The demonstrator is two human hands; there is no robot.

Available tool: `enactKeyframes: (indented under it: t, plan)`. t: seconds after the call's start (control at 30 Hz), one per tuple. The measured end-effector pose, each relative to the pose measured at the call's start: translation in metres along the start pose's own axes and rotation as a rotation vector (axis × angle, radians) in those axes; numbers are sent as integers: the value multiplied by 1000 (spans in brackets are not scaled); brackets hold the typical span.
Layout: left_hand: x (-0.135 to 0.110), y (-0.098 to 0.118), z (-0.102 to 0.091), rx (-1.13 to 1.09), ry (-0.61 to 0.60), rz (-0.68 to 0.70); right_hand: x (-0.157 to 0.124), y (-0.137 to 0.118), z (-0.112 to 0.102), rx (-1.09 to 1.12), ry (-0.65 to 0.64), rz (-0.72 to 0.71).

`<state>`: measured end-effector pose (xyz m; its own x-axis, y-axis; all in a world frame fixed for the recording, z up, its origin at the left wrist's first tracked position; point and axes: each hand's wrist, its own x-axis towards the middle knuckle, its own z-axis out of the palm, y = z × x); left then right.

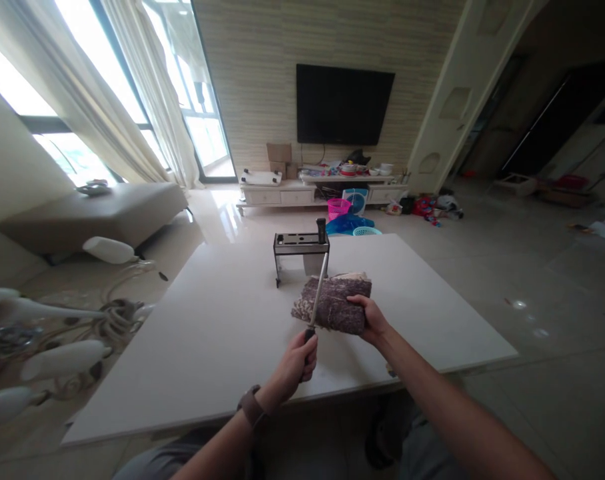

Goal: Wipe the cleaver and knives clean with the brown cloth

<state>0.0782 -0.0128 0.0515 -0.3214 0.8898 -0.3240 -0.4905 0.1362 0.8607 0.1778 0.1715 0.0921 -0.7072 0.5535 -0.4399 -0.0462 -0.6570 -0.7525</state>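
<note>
So, the left hand was wrapped snugly round the handle of one long, thin, black-handled silver metal tool, its shaft pointing up and away from that fist. The right hand was pinching one folded, fuzzy purple-brown cloth by its right end, thumb on top. The shaft crossed in front of the cloth, couldn't tell if they touched. Just past both grips, one silver-and-black slotted metal rack with one upright black knob-like handle stood on one white rectangular tabletop.
</note>
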Motion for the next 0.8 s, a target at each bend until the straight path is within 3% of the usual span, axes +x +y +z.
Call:
enactKeyframes:
  t: [0.17, 0.47, 0.8]
  plan:
    - [17, -7, -2, -48, 4, -47, -1, 23, 21, 165, -158, -22]
    - [17, -13, -4, -140, -77, -24, -19, 16, 29, 216, -132, -120]
    - [-5, -24, -7, -88, -63, -69, -25, 47, 28, 164, -153, -52]
